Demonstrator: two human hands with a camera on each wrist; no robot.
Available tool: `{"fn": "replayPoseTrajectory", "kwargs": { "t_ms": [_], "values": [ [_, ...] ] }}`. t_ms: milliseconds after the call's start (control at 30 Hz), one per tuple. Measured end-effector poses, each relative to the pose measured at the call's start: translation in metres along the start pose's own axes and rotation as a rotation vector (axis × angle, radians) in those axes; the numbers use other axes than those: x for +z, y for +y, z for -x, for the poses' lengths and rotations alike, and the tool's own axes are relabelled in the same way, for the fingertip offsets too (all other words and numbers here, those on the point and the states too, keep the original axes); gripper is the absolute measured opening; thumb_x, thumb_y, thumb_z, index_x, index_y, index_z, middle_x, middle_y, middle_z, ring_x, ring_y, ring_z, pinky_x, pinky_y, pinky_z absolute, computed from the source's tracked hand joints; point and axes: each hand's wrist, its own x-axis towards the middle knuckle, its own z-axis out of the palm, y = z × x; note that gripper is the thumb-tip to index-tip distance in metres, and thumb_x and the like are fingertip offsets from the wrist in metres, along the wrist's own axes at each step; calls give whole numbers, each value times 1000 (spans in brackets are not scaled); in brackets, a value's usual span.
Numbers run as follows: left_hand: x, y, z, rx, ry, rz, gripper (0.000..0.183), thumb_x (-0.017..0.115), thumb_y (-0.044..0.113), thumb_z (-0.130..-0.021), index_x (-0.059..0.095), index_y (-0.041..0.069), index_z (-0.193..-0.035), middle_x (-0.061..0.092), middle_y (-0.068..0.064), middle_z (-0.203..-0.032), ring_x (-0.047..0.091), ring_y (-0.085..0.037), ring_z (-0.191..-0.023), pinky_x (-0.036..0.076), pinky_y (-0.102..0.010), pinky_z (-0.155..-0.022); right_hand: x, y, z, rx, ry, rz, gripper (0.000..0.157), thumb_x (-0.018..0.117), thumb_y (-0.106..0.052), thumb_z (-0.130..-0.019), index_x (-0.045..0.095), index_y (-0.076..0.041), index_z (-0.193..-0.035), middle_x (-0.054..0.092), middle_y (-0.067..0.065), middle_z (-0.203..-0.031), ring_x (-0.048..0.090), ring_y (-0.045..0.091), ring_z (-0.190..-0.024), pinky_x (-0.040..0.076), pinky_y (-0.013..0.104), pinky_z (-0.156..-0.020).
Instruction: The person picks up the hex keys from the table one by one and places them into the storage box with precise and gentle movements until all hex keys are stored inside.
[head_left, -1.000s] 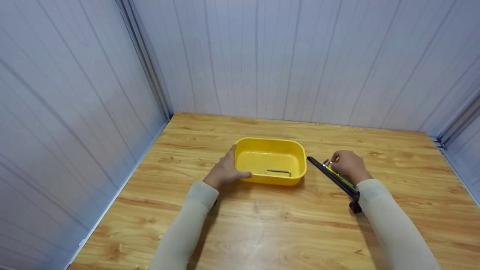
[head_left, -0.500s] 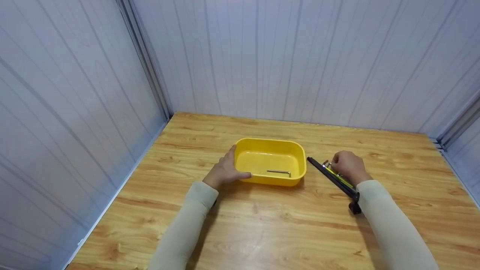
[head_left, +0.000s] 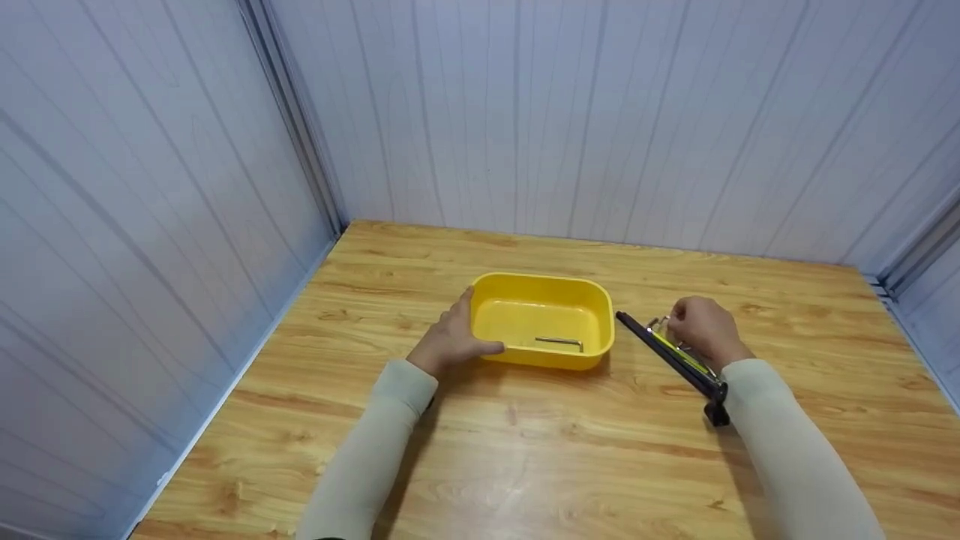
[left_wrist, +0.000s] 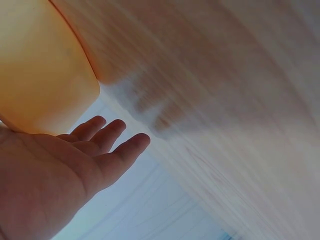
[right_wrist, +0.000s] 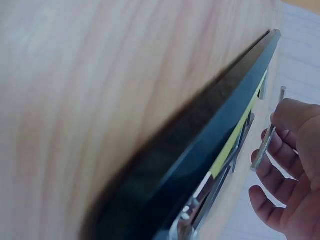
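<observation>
In the head view a yellow plastic bin (head_left: 540, 358) stands on the wooden table, and one L-shaped hex key (head_left: 559, 341) lies inside it. My left hand (head_left: 454, 341) rests against the bin's left end, thumb along the front rim; its other fingers look fairly straight in the left wrist view. To the right of the bin lies a long black holder (head_left: 667, 356) with a yellow strip and several metal keys. Just beside the holder, my right hand (head_left: 705, 330) pinches a thin metal hex key (right_wrist: 267, 142) between thumb and fingers; its bend cannot be made out.
The wooden tabletop (head_left: 525, 450) reaches back to a pale panelled wall (head_left: 525, 120). Another panelled wall (head_left: 150, 225) closes off the left side, and a metal post (head_left: 296, 120) stands at their corner.
My right hand has shifted very slightly to the right beside the black holder. The left hand and the bin stay as they were.
</observation>
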Motion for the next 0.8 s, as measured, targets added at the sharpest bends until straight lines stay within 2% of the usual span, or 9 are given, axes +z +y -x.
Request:
{"fn": "replayPoseTrajectory", "kwargs": {
  "t_ms": [333, 433, 600, 800],
  "values": [
    [0, 0, 0, -5, -3, 1, 125, 76, 60, -64, 5, 16, -156, 35, -11, -152, 42, -25, -127, 34, -44, -108, -4, 1, -1, 23, 26, 31, 23, 53, -15, -93, 65, 0, -105, 65, 14, -93, 58, 24, -76, 46, 36, -65],
    [0, 1, 0, -5, -3, 7, 125, 77, 60, -64, 5, 16, -156, 36, -11, -152, 42, -25, -125, 35, -45, -107, -6, 3, 0, 31, 31, 21, 22, 52, -15, -92, 65, -3, -105, 65, 13, -92, 58, 24, -76, 45, 37, -66],
    [0, 0, 0, -4, -6, -7, 125, 75, 61, -64, 4, 16, -156, 37, -10, -150, 43, -26, -124, 36, -45, -105, -9, 2, 2, -8, 41, 64, 23, 52, -17, -92, 65, -4, -105, 66, 14, -93, 58, 23, -74, 45, 37, -64],
    [0, -1, 0, -6, -2, -9, 126, 76, 62, -63, 5, 16, -156, 39, -11, -148, 43, -25, -122, 36, -44, -105, -11, -7, 1, -10, 15, 72, 25, 52, -17, -92, 64, -5, -110, 64, 13, -95, 56, 22, -75, 44, 36, -64]
  ]
}}
